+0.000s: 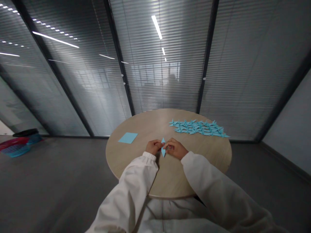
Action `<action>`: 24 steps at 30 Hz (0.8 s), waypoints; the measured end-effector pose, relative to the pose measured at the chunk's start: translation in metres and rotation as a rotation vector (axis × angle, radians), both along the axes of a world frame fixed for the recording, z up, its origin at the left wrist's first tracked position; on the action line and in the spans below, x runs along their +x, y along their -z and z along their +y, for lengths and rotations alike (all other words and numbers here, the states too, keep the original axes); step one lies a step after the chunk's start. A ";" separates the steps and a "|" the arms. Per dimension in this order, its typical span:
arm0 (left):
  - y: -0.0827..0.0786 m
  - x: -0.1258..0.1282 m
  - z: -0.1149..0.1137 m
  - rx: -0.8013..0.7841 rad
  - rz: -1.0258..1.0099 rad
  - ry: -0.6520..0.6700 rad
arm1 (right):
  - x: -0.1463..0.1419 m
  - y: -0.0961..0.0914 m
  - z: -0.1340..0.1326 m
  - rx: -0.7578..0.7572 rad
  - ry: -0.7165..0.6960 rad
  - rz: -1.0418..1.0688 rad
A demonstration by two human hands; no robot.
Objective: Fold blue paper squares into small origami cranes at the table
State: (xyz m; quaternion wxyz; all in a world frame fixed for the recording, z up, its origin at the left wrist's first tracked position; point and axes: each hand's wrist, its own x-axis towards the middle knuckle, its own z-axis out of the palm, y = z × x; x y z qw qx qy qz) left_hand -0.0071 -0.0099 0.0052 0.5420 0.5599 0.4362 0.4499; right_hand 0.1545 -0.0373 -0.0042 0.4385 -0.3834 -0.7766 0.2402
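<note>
A narrow, pointed piece of folded blue paper (pixel 163 147) lies on the round wooden table (pixel 145 123), between my two hands. My left hand (pixel 153 146) pinches its left side with closed fingers. My right hand (pixel 175 148) grips its right side, fingers curled over it. Both arms wear white sleeves. A flat stack of blue paper squares (pixel 128 137) lies to the left of my hands. Several finished blue folded paper figures (pixel 198 127) lie in rows at the table's far right.
Glass walls with closed blinds stand behind the table. Stacked coloured plastic baskets (pixel 18 144) sit on the grey floor at far left. A pale wall runs along the right side.
</note>
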 end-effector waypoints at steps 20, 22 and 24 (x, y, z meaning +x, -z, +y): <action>-0.003 0.002 -0.002 0.021 0.003 0.046 | -0.001 0.003 0.002 -0.005 -0.033 0.110; -0.004 0.002 -0.002 -0.007 -0.023 0.037 | -0.002 0.003 0.002 -0.001 -0.039 0.147; -0.005 0.003 -0.002 -0.069 -0.083 0.034 | -0.003 0.004 0.002 -0.018 -0.031 0.187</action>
